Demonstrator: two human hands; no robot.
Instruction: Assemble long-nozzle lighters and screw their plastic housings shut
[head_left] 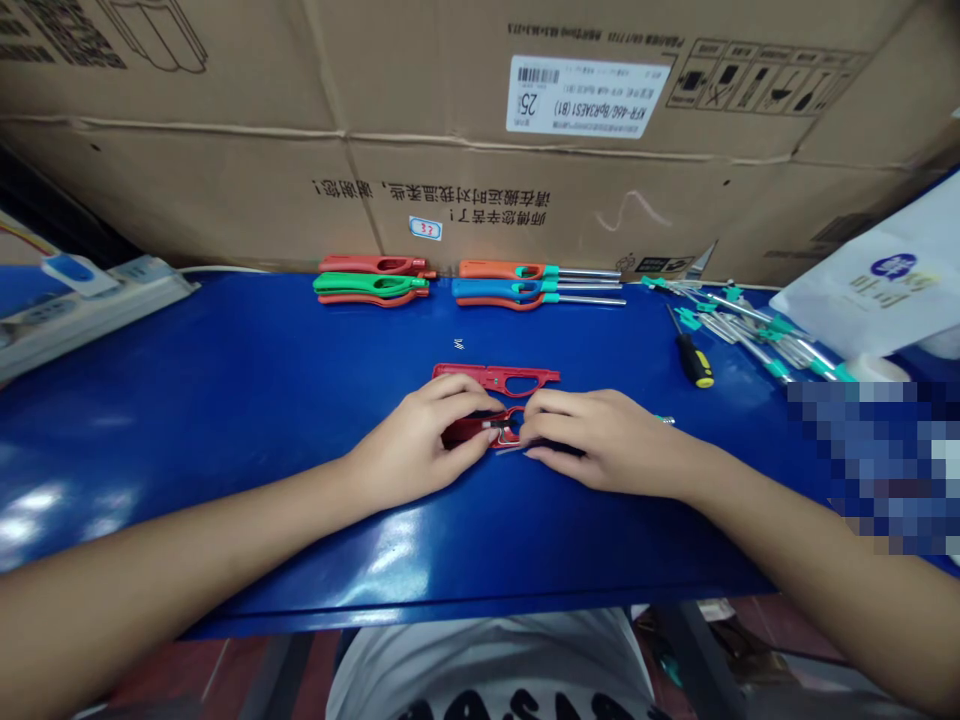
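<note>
Both hands work on an opened red lighter half (472, 430) lying on the blue table, with small dark and metal parts inside it. My left hand (427, 435) grips its left end, thumb and fingers around the shell. My right hand (592, 435) has its fingers closed at the right end, partly covering the shell; a thin metal piece (511, 449) shows by its fingertips. Just beyond lies the matching red shell half (495, 379), with an oval trigger opening. A metal tip (664, 420) peeks out behind my right hand.
Lighter bodies (373, 287) in red, green and orange lie at the back. Assembled lighters (517, 290) with metal tubes sit beside them. At right are a screwdriver (694, 362), loose metal tubes (750, 330) and a white bag (885, 270). A power strip (97, 300) lies left; a cardboard box (247, 180) stands behind.
</note>
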